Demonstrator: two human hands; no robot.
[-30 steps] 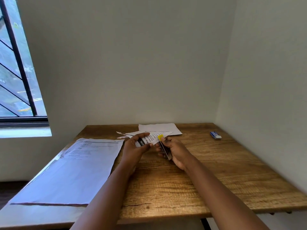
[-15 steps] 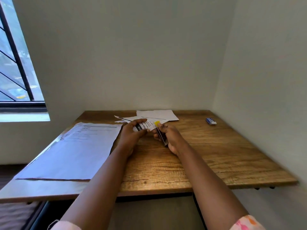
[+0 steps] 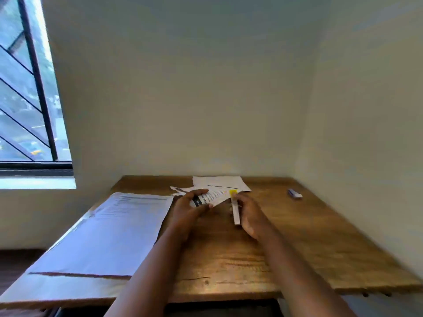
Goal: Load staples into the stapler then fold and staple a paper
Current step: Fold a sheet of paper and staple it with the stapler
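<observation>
**Stapler in hand, paper not yet stapled as far as we can see**

We see the left hand [image 3: 190, 208] gripping a folded printed paper [image 3: 211, 196], fingers curled over its near end and thumb underneath, holding it just above the wooden table [image 3: 286, 243]. The paper's far end, marked by a small yellow patch [image 3: 232, 192], reaches across to the right hand [image 3: 248, 213]. That hand is curled round a slim, pale stapler [image 3: 235, 211], held with its long body pointing toward us and its far end touching or almost touching the yellow-tipped end of the paper. The frame is blurred, so we cannot tell whether the paper sits between the stapler's arms or only beside them, nor whether the stapler is pressed closed.

We judge the loading step likely finished, since the stapler is brought to the paper rather than held open, though no staples are visible. The paper appears folded into a narrow strip. What seems left is the staple itself: seating the folded end in the stapler's mouth and squeezing.

On the table lie a large printed sheet [image 3: 109, 229] to the left, loose white papers [image 3: 219, 183] behind the hands, and a small blue-and-white box [image 3: 294, 193], possibly the staple box, well apart on the right.
</observation>
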